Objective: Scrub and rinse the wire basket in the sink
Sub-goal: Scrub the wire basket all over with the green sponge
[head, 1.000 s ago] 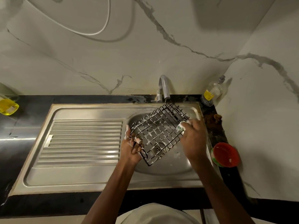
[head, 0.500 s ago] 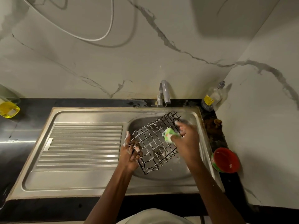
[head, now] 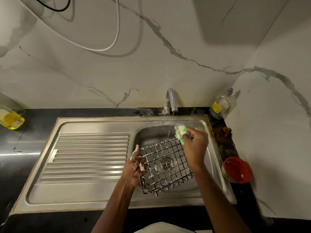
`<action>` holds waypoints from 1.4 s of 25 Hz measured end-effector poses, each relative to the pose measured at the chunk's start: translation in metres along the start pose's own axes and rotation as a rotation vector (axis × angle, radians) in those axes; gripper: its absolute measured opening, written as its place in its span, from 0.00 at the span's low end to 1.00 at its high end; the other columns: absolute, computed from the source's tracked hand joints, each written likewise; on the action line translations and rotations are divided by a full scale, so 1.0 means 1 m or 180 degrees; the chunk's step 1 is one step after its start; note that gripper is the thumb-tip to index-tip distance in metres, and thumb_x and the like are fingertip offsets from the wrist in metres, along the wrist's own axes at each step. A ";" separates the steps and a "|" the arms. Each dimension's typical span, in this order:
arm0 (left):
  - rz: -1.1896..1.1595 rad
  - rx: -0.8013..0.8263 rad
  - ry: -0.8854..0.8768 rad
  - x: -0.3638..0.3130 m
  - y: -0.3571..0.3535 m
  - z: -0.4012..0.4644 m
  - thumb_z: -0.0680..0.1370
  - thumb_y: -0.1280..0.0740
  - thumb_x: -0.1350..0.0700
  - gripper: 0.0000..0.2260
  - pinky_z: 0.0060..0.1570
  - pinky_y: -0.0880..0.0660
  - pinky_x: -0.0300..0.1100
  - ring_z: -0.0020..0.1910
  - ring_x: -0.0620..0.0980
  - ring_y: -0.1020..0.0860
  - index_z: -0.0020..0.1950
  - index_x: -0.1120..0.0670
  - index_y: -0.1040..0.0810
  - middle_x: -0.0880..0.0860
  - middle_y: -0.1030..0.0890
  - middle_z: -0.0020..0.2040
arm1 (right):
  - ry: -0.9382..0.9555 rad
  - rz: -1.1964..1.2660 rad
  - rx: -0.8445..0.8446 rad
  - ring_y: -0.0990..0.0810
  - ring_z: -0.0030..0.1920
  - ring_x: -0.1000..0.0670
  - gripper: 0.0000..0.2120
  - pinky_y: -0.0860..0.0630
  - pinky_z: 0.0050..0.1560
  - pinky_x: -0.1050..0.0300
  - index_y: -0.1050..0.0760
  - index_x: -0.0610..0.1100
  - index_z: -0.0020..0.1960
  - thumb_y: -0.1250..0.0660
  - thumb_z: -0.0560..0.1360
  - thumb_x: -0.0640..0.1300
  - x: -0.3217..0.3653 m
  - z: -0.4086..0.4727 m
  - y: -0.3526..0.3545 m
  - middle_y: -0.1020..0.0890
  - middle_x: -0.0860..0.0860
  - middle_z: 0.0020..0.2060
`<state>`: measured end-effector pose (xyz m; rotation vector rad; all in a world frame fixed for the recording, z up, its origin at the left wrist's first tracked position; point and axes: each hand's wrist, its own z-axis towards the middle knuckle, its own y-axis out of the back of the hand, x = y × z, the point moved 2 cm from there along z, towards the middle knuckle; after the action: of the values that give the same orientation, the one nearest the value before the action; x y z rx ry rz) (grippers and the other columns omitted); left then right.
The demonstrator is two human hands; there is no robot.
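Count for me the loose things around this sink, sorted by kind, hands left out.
Wire basket: 1
Green sponge: 1
Bottles: 2, one with yellow liquid, one clear with a yellow label
Red bowl: 1
Total: 5

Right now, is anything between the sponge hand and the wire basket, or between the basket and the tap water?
Nothing visible. The right hand grips the sponge at the far right corner of the basket, which the left hand holds over the sink. The stream from the tap falls unobstructed to the basket's far edge.
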<state>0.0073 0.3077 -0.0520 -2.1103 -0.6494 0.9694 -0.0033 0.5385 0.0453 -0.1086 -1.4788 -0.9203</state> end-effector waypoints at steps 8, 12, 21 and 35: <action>0.0120 -0.0426 -0.0166 0.004 -0.003 -0.010 0.83 0.34 0.50 0.18 0.12 0.44 0.34 0.15 0.42 0.40 0.34 0.52 0.27 0.47 0.35 0.21 | 0.0293 -0.0707 -0.0267 0.16 0.49 0.45 0.17 0.19 0.46 0.57 0.19 0.38 0.60 0.27 0.72 0.31 -0.026 0.005 0.028 0.15 0.43 0.52; 0.0122 -0.0377 -0.0236 0.002 -0.013 -0.010 0.84 0.35 0.48 0.22 0.16 0.48 0.35 0.15 0.42 0.42 0.31 0.51 0.32 0.47 0.36 0.20 | 0.0730 -0.0638 -0.0153 0.19 0.46 0.48 0.15 0.24 0.43 0.67 0.18 0.38 0.58 0.28 0.72 0.31 -0.002 -0.050 0.000 0.17 0.45 0.49; 0.0027 -0.0379 -0.0356 -0.001 -0.020 -0.010 0.85 0.38 0.52 0.14 0.13 0.43 0.32 0.14 0.41 0.41 0.41 0.54 0.26 0.47 0.34 0.21 | 0.0428 -0.0982 -0.0313 0.18 0.50 0.44 0.17 0.22 0.49 0.60 0.19 0.36 0.60 0.33 0.72 0.28 -0.014 -0.011 0.024 0.18 0.42 0.52; 0.0351 -0.0455 -0.0449 -0.005 -0.025 -0.005 0.84 0.38 0.45 0.24 0.23 0.52 0.41 0.13 0.42 0.41 0.29 0.52 0.28 0.47 0.35 0.19 | 0.1711 -0.0896 0.0433 0.21 0.51 0.48 0.19 0.19 0.50 0.58 0.18 0.38 0.59 0.36 0.70 0.33 0.011 -0.079 -0.002 0.19 0.45 0.51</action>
<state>0.0053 0.3177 -0.0284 -2.2369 -0.6966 1.1720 0.0564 0.4859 0.0413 0.4277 -1.0600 -0.9746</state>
